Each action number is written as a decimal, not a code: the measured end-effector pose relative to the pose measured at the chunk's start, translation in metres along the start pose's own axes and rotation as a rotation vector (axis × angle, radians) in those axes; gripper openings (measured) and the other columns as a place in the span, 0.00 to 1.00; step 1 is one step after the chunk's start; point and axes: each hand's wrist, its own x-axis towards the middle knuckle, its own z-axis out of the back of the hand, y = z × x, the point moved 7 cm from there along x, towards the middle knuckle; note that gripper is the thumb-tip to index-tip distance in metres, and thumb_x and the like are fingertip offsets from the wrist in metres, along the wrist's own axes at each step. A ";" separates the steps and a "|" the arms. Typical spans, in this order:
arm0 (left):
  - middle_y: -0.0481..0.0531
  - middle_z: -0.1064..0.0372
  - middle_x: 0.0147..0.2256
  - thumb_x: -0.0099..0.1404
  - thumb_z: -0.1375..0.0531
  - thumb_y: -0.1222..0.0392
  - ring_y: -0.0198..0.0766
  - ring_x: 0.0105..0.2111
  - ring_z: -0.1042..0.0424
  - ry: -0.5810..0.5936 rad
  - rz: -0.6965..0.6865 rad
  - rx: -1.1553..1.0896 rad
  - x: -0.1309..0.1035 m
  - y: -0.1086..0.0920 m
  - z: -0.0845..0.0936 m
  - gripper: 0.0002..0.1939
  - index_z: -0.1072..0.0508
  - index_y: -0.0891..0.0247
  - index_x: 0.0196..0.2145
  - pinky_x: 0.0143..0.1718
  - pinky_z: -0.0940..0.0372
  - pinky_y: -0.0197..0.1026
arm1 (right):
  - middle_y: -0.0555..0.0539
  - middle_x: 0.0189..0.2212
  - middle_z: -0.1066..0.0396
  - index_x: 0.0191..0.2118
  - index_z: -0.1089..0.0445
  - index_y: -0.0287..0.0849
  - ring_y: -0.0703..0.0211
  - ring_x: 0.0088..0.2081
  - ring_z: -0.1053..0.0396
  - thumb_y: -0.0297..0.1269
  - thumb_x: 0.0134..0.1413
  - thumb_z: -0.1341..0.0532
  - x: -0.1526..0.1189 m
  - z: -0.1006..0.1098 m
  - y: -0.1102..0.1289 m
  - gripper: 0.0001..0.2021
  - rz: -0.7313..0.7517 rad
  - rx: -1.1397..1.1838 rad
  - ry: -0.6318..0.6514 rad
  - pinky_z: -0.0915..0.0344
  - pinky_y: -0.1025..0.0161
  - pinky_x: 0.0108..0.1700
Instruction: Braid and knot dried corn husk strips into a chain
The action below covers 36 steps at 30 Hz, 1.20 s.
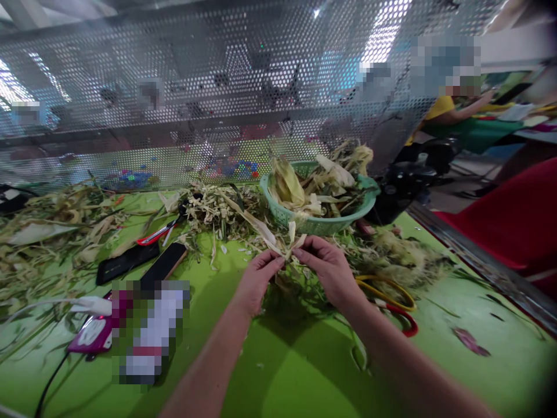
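A pale strip of dried corn husk (286, 251) is stretched between both of my hands, above the green table. My left hand (257, 277) pinches its left side between thumb and fingers. On the other side, my right hand (324, 264) grips the husk with closed fingertips. Just beyond them stands a green plastic basket (300, 223) heaped with dried corn husks (287, 183). Scissors with yellow and red handles (391, 293) lie beside my right forearm. Green and brown scraps lie in the shadow beneath my hands.
Piles of husk shreds (226, 212) spread along the back and left. A red utility knife (159, 233), dark phones (128, 261) and a purple power strip (93, 334) with cables lie left. Perforated metal panel (195, 87) rises behind. A red chair (500, 215) and a person in yellow (441, 110) are right.
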 end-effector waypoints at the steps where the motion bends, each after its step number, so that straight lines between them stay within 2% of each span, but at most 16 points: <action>1: 0.45 0.31 0.26 0.50 0.32 0.56 0.27 0.24 0.35 0.002 0.006 -0.010 0.000 0.000 -0.001 0.13 0.25 0.64 0.33 0.27 0.39 0.32 | 0.51 0.28 0.32 0.30 0.30 0.43 0.61 0.33 0.37 0.39 0.51 0.35 0.000 0.000 -0.001 0.06 -0.001 0.006 0.000 0.39 0.63 0.38; 9: 0.49 0.28 0.28 0.49 0.31 0.58 0.32 0.28 0.32 -0.063 -0.037 -0.015 0.003 0.001 0.008 0.12 0.25 0.65 0.31 0.35 0.37 0.36 | 0.53 0.26 0.35 0.30 0.33 0.42 0.64 0.28 0.40 0.41 0.47 0.33 0.003 0.001 -0.004 0.11 -0.045 0.024 -0.031 0.42 0.67 0.31; 14: 0.50 0.27 0.32 0.50 0.32 0.58 0.34 0.34 0.31 -0.016 -0.105 0.052 0.003 -0.004 0.004 0.12 0.24 0.65 0.32 0.42 0.38 0.37 | 0.50 0.30 0.30 0.33 0.29 0.41 0.60 0.33 0.35 0.42 0.49 0.34 0.002 -0.007 -0.008 0.10 -0.060 -0.007 0.083 0.39 0.64 0.38; 19: 0.48 0.30 0.30 0.54 0.34 0.52 0.32 0.31 0.34 0.047 -0.041 0.146 0.001 0.000 0.001 0.15 0.25 0.65 0.35 0.38 0.40 0.36 | 0.51 0.29 0.29 0.32 0.28 0.43 0.60 0.33 0.34 0.41 0.48 0.34 0.002 -0.002 -0.007 0.08 -0.061 0.071 0.020 0.38 0.62 0.40; 22: 0.47 0.32 0.31 0.52 0.33 0.53 0.31 0.31 0.36 0.049 -0.071 0.189 0.002 -0.003 0.001 0.16 0.27 0.64 0.36 0.37 0.41 0.35 | 0.52 0.28 0.30 0.32 0.29 0.43 0.61 0.32 0.35 0.40 0.49 0.34 0.003 0.003 -0.005 0.07 -0.041 0.109 -0.031 0.38 0.64 0.39; 27: 0.44 0.39 0.25 0.54 0.34 0.55 0.29 0.25 0.43 0.119 -0.073 0.305 0.002 -0.004 -0.003 0.13 0.28 0.64 0.35 0.29 0.47 0.34 | 0.52 0.26 0.32 0.31 0.30 0.42 0.64 0.28 0.37 0.40 0.46 0.33 0.003 0.005 -0.009 0.08 -0.081 0.186 -0.088 0.39 0.65 0.34; 32: 0.46 0.35 0.28 0.52 0.32 0.58 0.30 0.29 0.39 0.176 -0.086 0.311 -0.002 -0.008 -0.009 0.12 0.27 0.64 0.33 0.34 0.44 0.34 | 0.52 0.25 0.33 0.30 0.30 0.41 0.65 0.25 0.39 0.40 0.45 0.32 0.003 0.007 -0.008 0.09 -0.116 0.248 -0.089 0.42 0.67 0.29; 36: 0.47 0.31 0.28 0.53 0.33 0.53 0.31 0.28 0.35 0.157 0.012 0.210 -0.003 -0.002 -0.008 0.17 0.27 0.63 0.38 0.34 0.40 0.35 | 0.52 0.24 0.33 0.29 0.30 0.42 0.64 0.26 0.39 0.42 0.45 0.32 0.005 0.011 -0.006 0.10 -0.125 0.167 -0.062 0.41 0.66 0.31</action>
